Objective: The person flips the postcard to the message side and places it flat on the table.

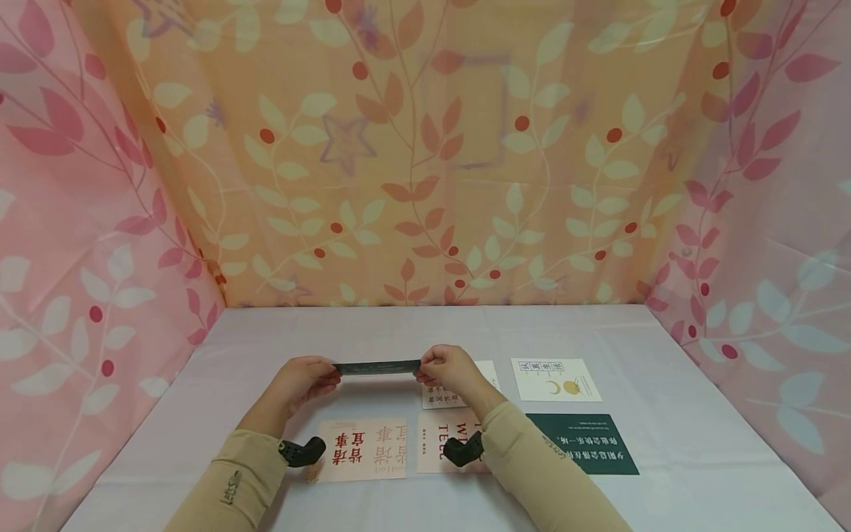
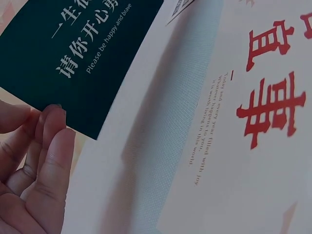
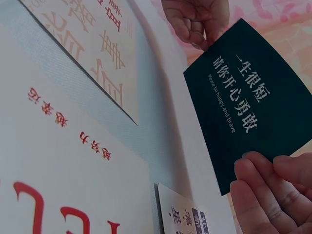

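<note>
A dark green card (image 1: 377, 367) printed with white characters and "Please be happy and brave" is held up between both hands, tilted so the head view catches it nearly edge-on. My left hand (image 1: 304, 382) pinches its left end between thumb and fingers. The right end is pinched by my right hand (image 1: 455, 369). Both wrist views show the green card (image 2: 83, 53) slightly bowed, its printed face (image 3: 248, 92) toward the wrist cameras. Below it lie a cream card with red characters (image 1: 362, 449) and, partly under the right arm, a card with red letters (image 1: 435, 443).
A white card with dark characters (image 1: 439, 399) lies partly behind the right hand. Further right are a white card with a yellow drawing (image 1: 557, 380) and another dark green card (image 1: 601, 443), partly covered by the sleeve. A white cloth (image 1: 266, 336) covers the table; patterned curtains (image 1: 412, 185) surround it.
</note>
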`<move>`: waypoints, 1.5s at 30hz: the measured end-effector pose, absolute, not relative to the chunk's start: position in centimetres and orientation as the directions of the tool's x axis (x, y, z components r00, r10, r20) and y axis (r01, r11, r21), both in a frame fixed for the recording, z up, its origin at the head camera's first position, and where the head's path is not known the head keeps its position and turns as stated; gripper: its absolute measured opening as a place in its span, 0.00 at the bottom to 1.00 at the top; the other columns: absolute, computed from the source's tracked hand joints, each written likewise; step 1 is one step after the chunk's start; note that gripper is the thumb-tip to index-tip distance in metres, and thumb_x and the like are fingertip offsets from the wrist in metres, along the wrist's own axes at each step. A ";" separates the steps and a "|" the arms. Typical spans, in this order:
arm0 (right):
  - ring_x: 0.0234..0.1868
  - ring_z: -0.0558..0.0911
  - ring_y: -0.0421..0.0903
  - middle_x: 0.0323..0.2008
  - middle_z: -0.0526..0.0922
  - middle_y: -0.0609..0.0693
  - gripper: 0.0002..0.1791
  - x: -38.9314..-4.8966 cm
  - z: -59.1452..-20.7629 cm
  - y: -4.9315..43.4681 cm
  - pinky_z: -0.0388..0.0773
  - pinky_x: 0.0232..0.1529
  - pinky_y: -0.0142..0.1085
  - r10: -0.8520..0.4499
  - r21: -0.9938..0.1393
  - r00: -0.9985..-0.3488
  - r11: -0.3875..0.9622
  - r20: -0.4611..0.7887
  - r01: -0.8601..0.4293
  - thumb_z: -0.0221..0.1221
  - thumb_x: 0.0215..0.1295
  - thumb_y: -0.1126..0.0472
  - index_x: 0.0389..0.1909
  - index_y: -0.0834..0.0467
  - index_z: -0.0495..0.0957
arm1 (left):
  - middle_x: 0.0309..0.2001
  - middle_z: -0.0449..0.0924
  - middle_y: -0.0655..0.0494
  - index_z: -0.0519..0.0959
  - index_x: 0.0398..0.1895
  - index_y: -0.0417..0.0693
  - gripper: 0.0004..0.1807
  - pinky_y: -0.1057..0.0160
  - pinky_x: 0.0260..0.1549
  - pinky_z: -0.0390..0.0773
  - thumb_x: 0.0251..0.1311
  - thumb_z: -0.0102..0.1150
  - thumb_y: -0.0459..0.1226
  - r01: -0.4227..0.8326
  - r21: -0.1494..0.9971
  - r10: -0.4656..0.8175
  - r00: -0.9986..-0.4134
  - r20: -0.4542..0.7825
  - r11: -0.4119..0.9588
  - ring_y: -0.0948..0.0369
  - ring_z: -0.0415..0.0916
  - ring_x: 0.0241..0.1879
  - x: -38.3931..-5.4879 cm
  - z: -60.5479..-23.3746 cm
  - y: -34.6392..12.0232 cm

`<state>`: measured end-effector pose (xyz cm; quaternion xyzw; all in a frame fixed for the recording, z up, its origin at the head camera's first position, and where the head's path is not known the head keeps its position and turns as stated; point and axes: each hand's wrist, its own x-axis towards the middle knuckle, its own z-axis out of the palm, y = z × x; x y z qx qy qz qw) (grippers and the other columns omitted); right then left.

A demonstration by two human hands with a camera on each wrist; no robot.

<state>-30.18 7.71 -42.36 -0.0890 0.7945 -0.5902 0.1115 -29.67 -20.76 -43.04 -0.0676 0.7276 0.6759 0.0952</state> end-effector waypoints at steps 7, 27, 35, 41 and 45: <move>0.38 0.82 0.54 0.35 0.83 0.59 0.07 -29.6 -41.8 7.8 0.79 0.41 0.44 -0.292 -0.961 -0.954 0.275 -0.064 -0.020 0.53 0.64 0.66 0.36 0.67 0.76 | 0.36 0.81 0.43 0.76 0.43 0.27 0.14 0.63 0.34 0.80 0.62 0.51 0.32 -0.220 0.971 0.052 -0.973 -0.225 0.098 0.55 0.80 0.35 -29.6 -43.1 -20.8; 0.32 0.82 0.49 0.28 0.82 0.53 0.06 -30.5 -43.0 7.6 0.80 0.37 0.41 -0.259 -0.969 -0.964 0.249 -0.055 -0.012 0.58 0.60 0.64 0.34 0.64 0.77 | 0.37 0.79 0.49 0.78 0.42 0.32 0.11 0.61 0.36 0.79 0.57 0.56 0.30 -0.212 0.969 0.023 -0.976 -0.217 0.125 0.60 0.78 0.32 -29.7 -43.5 -20.8; 0.31 0.81 0.45 0.27 0.80 0.51 0.05 -30.6 -43.2 7.3 0.80 0.36 0.38 -0.230 -0.964 -0.972 0.267 -0.045 -0.019 0.59 0.58 0.66 0.34 0.62 0.77 | 0.41 0.79 0.48 0.77 0.45 0.35 0.13 0.60 0.37 0.78 0.57 0.56 0.31 -0.212 0.967 0.025 -0.976 -0.218 0.144 0.57 0.78 0.36 -29.6 -43.5 -20.7; 0.30 0.81 0.44 0.26 0.80 0.51 0.05 -30.8 -43.6 7.1 0.80 0.36 0.38 -0.236 -0.965 -0.971 0.259 -0.024 -0.040 0.59 0.57 0.68 0.35 0.64 0.76 | 0.39 0.78 0.51 0.77 0.46 0.36 0.15 0.62 0.36 0.78 0.54 0.60 0.31 -0.204 0.965 0.017 -0.978 -0.209 0.167 0.60 0.76 0.34 -29.4 -43.2 -20.6; 0.29 0.81 0.43 0.27 0.81 0.51 0.05 -30.8 -43.5 7.0 0.80 0.36 0.38 -0.227 -0.965 -0.974 0.260 -0.018 -0.043 0.59 0.57 0.68 0.35 0.64 0.76 | 0.37 0.76 0.50 0.75 0.46 0.36 0.15 0.64 0.34 0.77 0.54 0.59 0.29 -0.199 0.965 0.026 -0.978 -0.206 0.170 0.61 0.74 0.33 -29.3 -43.2 -20.4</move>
